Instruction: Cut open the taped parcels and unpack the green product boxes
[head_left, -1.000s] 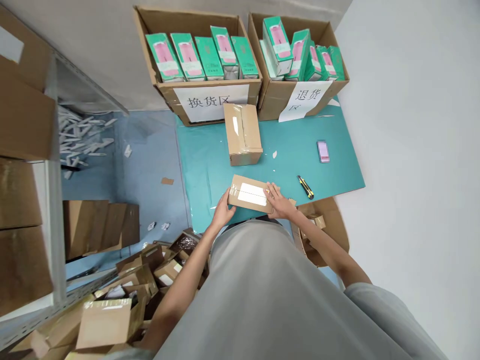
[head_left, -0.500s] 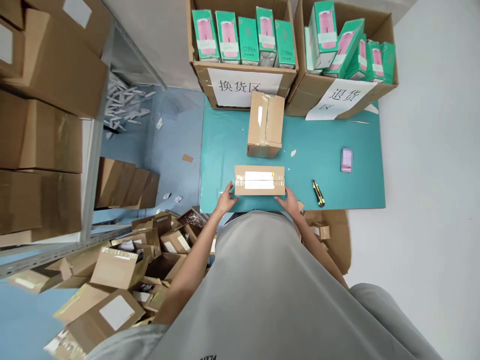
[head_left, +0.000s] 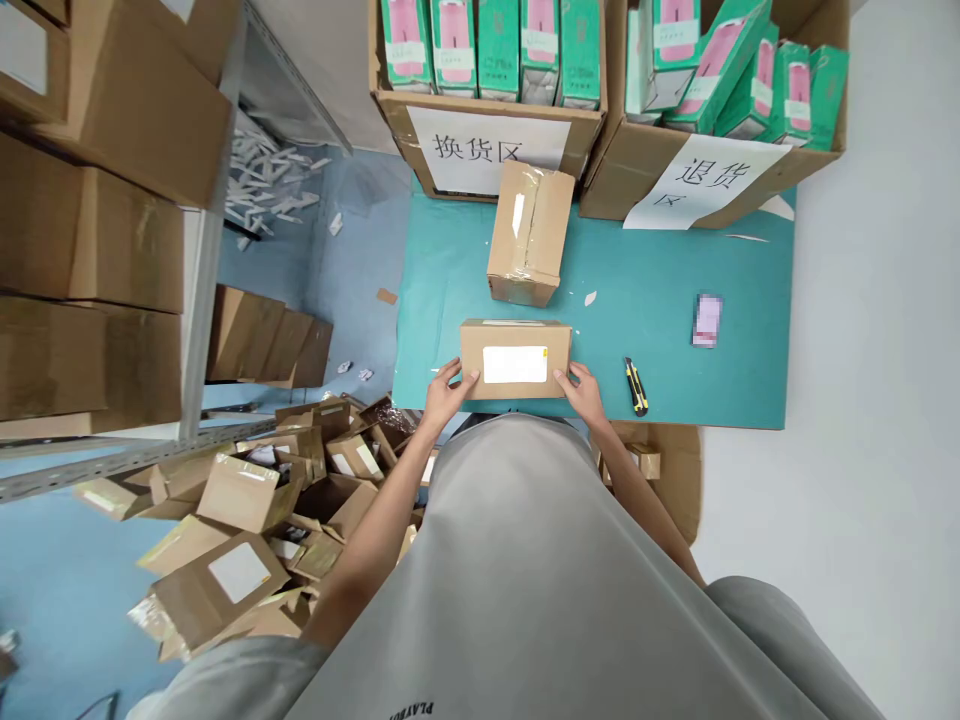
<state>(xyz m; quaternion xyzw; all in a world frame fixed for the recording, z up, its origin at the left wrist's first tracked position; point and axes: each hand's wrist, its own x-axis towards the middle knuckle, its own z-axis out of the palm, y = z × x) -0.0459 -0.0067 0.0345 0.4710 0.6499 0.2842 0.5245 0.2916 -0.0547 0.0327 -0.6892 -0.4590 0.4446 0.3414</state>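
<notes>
A brown cardboard box (head_left: 472, 385) with a white label faces me near the front edge of the green table (head_left: 442, 250). My left hand (head_left: 448, 393) grips its left end, thumb on the labelled face. At the right end my right hand (head_left: 581, 390) holds it the same way, thumb in front and fingers at the side. Behind it stands a taller taped cardboard box (head_left: 547, 225). To the right of my right hand lies a yellow and black utility knife (head_left: 636, 387).
Two large cartons (head_left: 495, 150) (head_left: 607, 180) of green and pink boxes stand at the table's back, with paper signs. A pixelated pink item (head_left: 706, 320) lies at right. Shelves of cartons (head_left: 131, 240) rise at left, above a pile of opened boxes (head_left: 247, 490) on the floor.
The labelled box has been tilted, so its label side now faces me and a different face is up. Both thumbs have come onto its front. The view has shifted slightly.
</notes>
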